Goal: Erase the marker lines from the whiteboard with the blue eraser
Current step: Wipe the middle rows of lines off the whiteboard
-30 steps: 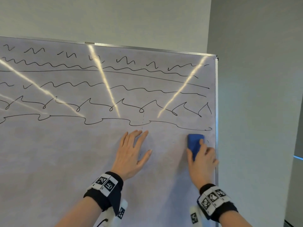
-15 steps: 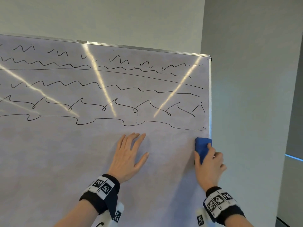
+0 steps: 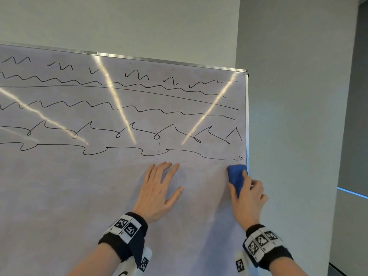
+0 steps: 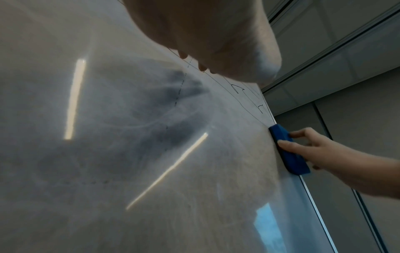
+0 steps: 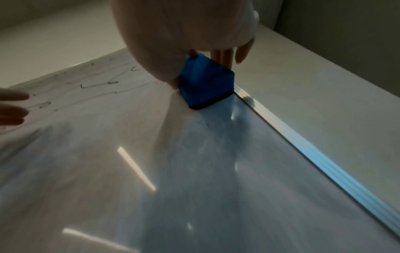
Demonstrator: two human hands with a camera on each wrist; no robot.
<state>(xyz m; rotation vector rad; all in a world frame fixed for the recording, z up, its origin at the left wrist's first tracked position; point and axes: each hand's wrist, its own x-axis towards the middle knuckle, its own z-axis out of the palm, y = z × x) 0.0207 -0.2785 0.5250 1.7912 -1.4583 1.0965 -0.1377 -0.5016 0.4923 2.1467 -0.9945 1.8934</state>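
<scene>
A whiteboard [image 3: 79,196] fills the head view, with several rows of black wavy marker lines [image 3: 123,108] across its upper half. Its lower half is wiped, with faint smears. My right hand [image 3: 249,198] grips the blue eraser [image 3: 237,177] and holds it flat on the board at the right frame edge, just below the lowest line [image 3: 219,157]. The eraser [image 5: 205,83] touches the metal frame [image 5: 281,123] in the right wrist view. My left hand [image 3: 159,188] lies flat on the board with fingers spread, left of the eraser [image 4: 288,150].
The board's aluminium frame [image 3: 247,116] ends at the right, with a grey wall [image 3: 298,136] behind and beyond it. Bright streaks of ceiling light [image 3: 113,96] reflect across the board. A black band with printed markers sits on each wrist.
My right hand slid the eraser to the right, from inside the board to its right frame edge, and slightly up. The left hand stayed flat in place.
</scene>
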